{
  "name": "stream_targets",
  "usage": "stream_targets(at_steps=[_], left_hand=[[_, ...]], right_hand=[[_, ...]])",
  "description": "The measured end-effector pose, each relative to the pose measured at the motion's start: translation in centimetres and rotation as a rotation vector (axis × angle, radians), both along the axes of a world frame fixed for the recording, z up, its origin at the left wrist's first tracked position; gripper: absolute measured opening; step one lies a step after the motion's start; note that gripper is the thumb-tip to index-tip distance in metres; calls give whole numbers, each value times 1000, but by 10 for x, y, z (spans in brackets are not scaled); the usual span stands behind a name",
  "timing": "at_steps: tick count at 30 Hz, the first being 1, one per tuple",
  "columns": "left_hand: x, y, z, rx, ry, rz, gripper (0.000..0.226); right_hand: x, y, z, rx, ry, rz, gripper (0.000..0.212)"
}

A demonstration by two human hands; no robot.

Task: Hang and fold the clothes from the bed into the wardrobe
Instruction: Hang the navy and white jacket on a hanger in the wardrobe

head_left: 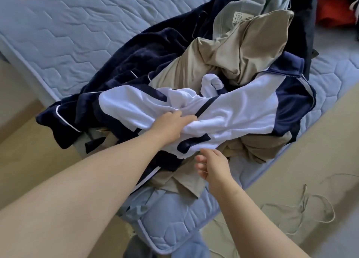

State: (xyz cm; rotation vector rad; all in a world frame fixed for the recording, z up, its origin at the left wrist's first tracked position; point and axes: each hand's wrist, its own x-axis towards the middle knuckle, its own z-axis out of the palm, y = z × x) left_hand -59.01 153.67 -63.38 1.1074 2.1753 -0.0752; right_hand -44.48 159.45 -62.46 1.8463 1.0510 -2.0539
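Note:
A heap of clothes lies on the corner of the blue quilted mattress [68, 34]. On top is a white shirt with navy panels [233, 110]. My left hand [171, 125] grips a bunch of its white fabric near the middle. My right hand [211, 166] hovers just below the shirt's lower edge, fingers loosely curled, holding nothing. Under the shirt lie a navy velvet garment with white piping [120, 71], a khaki garment [223, 51] and a grey-blue top with a letter patch [240, 11].
The beige floor [291, 151] runs to the right and left of the bed corner. A grey cord [303, 205] lies looped on the floor at the right. Something red [334, 11] sits at the top right. Blue fabric [171, 246] hangs below the mattress corner.

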Motion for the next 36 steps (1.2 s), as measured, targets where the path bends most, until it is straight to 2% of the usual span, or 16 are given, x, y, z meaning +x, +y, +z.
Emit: stream_targets(at_steps=[2, 6, 8, 10, 12, 15, 17, 19, 21, 23, 24, 26, 29, 31, 33, 36], left_hand=[[5, -14, 1, 7, -38, -12, 62], [30, -65, 0, -78, -234, -145, 64], [41, -92, 1, -131, -386, -149, 58], [46, -109, 3, -139, -492, -66, 40], [46, -119, 5, -54, -444, 79, 24], [47, -114, 0, 325, -138, 344, 40], [45, -97, -6, 564, 103, 362, 40], [43, -73, -11, 463, 155, 331, 43], [47, -51, -14, 141, -52, 333, 59], [52, -39, -20, -71, -222, 336, 56], [54, -37, -23, -91, -300, 360, 42], [54, -39, -17, -27, -410, 435, 15], [40, -49, 4, 210, -479, 616, 13], [24, -62, 27, 471, -494, 837, 14], [7, -79, 38, 688, -305, 1026, 18], [-13, -98, 29, 563, 0, 1226, 20]], right_hand=[[-5, 2, -2, 29, -15, -82, 16], [-13, 19, -6, 118, -74, -375, 74], [-13, 20, -7, 125, -105, -339, 85], [-7, 11, -10, 146, -90, -199, 71], [1, -3, -16, 194, -85, -48, 46], [22, -16, -26, 201, -107, 114, 46], [37, -27, -27, 158, -142, 143, 38], [52, -38, -28, 93, -179, 184, 31], [66, -45, -32, 44, -217, 216, 29], [71, -46, -33, 121, -270, 126, 13], [71, -43, -35, 217, -296, 42, 14], [64, -31, -35, 413, -289, -55, 51], [46, -11, -30, 519, -194, 14, 79], [33, -6, -29, 482, -46, 56, 81], [24, -8, -30, 358, 83, 93, 75], [15, -19, -31, 239, 108, 280, 55]])
